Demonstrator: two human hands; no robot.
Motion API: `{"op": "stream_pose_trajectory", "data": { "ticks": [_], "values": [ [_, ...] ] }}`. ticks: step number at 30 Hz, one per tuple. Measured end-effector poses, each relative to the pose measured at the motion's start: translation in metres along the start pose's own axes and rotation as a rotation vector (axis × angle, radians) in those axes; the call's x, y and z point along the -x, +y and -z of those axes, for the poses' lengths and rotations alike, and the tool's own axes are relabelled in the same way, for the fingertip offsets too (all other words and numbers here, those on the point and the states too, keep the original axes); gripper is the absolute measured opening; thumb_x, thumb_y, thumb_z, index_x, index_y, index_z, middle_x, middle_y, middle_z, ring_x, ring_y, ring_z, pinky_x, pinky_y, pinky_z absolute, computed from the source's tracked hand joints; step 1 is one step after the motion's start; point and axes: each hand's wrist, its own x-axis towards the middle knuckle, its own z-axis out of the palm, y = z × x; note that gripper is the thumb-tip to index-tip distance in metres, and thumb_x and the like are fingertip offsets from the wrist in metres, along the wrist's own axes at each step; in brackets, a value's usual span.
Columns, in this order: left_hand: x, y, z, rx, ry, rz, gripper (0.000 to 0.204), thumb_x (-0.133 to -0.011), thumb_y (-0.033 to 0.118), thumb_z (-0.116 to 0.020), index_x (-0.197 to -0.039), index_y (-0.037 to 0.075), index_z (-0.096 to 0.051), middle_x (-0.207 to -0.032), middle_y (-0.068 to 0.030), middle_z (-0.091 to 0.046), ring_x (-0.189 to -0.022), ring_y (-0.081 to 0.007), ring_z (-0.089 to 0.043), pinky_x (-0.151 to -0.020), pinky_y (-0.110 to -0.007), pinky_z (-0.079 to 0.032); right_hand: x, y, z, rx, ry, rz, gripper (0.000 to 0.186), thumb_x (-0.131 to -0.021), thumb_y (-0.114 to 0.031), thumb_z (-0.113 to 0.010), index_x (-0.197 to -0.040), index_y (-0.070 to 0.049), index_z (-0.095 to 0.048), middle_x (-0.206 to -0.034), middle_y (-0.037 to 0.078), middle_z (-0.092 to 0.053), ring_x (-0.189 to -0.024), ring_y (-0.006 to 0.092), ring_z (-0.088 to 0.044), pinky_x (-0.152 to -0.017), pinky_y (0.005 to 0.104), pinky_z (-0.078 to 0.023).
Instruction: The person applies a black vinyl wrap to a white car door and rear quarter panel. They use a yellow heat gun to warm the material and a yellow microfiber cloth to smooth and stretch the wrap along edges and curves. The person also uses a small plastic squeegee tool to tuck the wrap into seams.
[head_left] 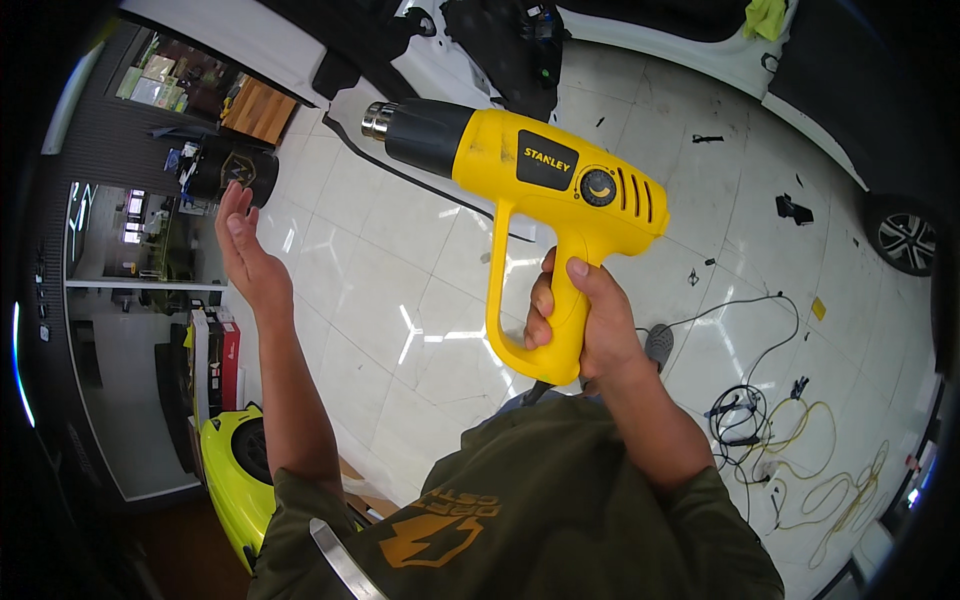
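My right hand (pixel 608 318) is wrapped round the handle of a yellow and black heat gun (pixel 560 185), its fingers passing inside the yellow guard loop. The gun lies across the middle of the view, its metal nozzle (pixel 377 121) pointing left. A round black dial (pixel 598 186) shows on its side, and a dark cord leaves the base of the handle. Raised at the left, below and apart from the nozzle, my left hand (pixel 252 258) is empty with its fingers stretched upward.
White vehicle body parts (pixel 700 62) and a wheel (pixel 905 236) run along the top and right. Tangled black and yellow cables (pixel 745 420) lie on the tiled floor (pixel 390 270) at lower right. At left stand a black bin (pixel 255 178) and a lime-green car-shaped object (pixel 225 470).
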Motion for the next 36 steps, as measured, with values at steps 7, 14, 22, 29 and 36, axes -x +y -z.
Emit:
{"op": "stream_pose_trajectory", "data": {
  "ticks": [7, 14, 22, 29, 36],
  "values": [
    [-0.003, -0.011, -0.004, 0.049, -0.014, -0.009, 0.05, -0.103, 0.036, -0.026, -0.131, 0.002, -0.048, -0.133, -0.0126, -0.05, -0.123, -0.0239, -0.049, -0.104, -0.039, -0.036, -0.007, 0.008, 0.003, -0.034, -0.021, -0.017, 0.026, -0.091, -0.03, -0.055, -0.099, -0.007, -0.046, -0.07, 0.009, -0.056, -0.052, 0.0216, -0.058, -0.055, 0.0366, -0.053],
    [-0.007, -0.005, -0.008, 0.029, 0.043, -0.043, 0.05, -0.103, 0.035, -0.026, -0.134, 0.001, -0.044, -0.133, -0.0134, -0.048, -0.126, -0.0229, -0.044, -0.105, -0.04, -0.035, -0.01, 0.011, 0.013, -0.066, -0.074, -0.02, 0.031, -0.092, -0.037, -0.053, -0.103, -0.008, -0.05, -0.071, 0.009, -0.057, -0.053, 0.0226, -0.059, -0.056, 0.0386, -0.053],
    [-0.01, -0.005, -0.006, 0.031, 0.106, -0.06, 0.049, -0.103, 0.032, -0.027, -0.136, -0.002, -0.038, -0.137, -0.0133, -0.043, -0.127, -0.0237, -0.043, -0.106, -0.041, -0.034, -0.011, 0.012, 0.007, -0.111, -0.064, -0.03, 0.026, -0.091, -0.031, -0.055, -0.098, -0.007, -0.047, -0.069, 0.008, -0.057, -0.051, 0.0212, -0.059, -0.054, 0.036, -0.053],
    [-0.009, 0.005, -0.011, -0.064, 0.176, -0.14, 0.052, -0.102, 0.039, -0.028, -0.136, 0.001, -0.036, -0.136, -0.012, -0.043, -0.127, -0.0237, -0.042, -0.104, -0.039, -0.035, -0.014, 0.011, 0.012, -0.135, -0.08, -0.048, 0.026, -0.092, -0.03, -0.055, -0.099, -0.007, -0.046, -0.069, 0.009, -0.056, -0.051, 0.0209, -0.058, -0.054, 0.0362, -0.053],
    [-0.015, 0.016, -0.01, -0.109, 0.17, -0.209, 0.053, -0.102, 0.041, -0.027, -0.133, 0.001, -0.039, -0.131, -0.0124, -0.05, -0.121, -0.0241, -0.048, -0.103, -0.039, -0.035, -0.02, 0.014, 0.019, -0.123, -0.088, -0.061, 0.029, -0.092, -0.034, -0.054, -0.102, -0.007, -0.048, -0.071, 0.009, -0.056, -0.051, 0.0216, -0.058, -0.054, 0.0362, -0.053]
  ]
}}
